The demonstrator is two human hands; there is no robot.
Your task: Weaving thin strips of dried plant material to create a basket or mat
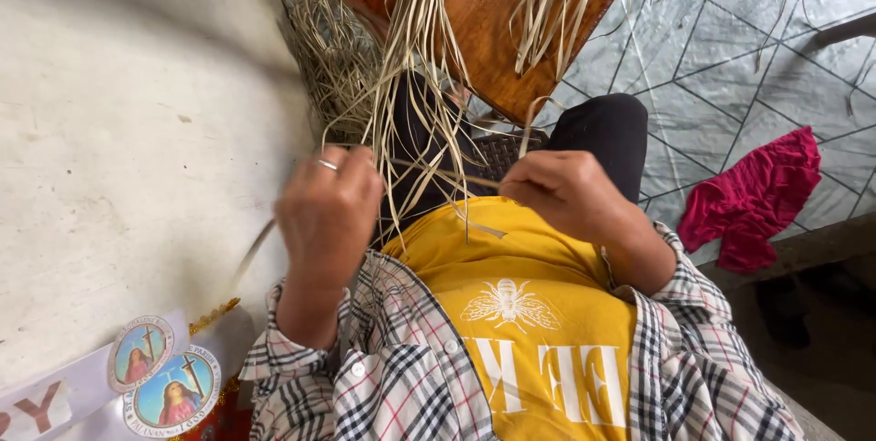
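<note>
Head view, left to right: a pale wall (119, 113) fills the left side, with a strip of round religious pictures (160, 377) at its foot. The left hand (327, 213), a ring on one finger, is curled closed, its fingers (351, 172) pinched around thin dried fibre strips (415, 67) that hang down from a wooden chair (493, 12) above the lap. One single strand (447, 174) runs taut across to the right hand (566, 190), whose fingers are also shut, gripping the strand's other end between thumb and forefinger. Behind the strips lies a tangled heap of loose fibre (333, 49) against the wall.

The step in hand looks like separating or stretching one strand out of the hanging bundle, held tight between both hands. The next move would seem to call for steady tension and a careful pull, so the strand comes free without snagging its neighbours. Farther right, a crumpled pink cloth (753, 199) lies on the patterned tile floor (721, 49).
</note>
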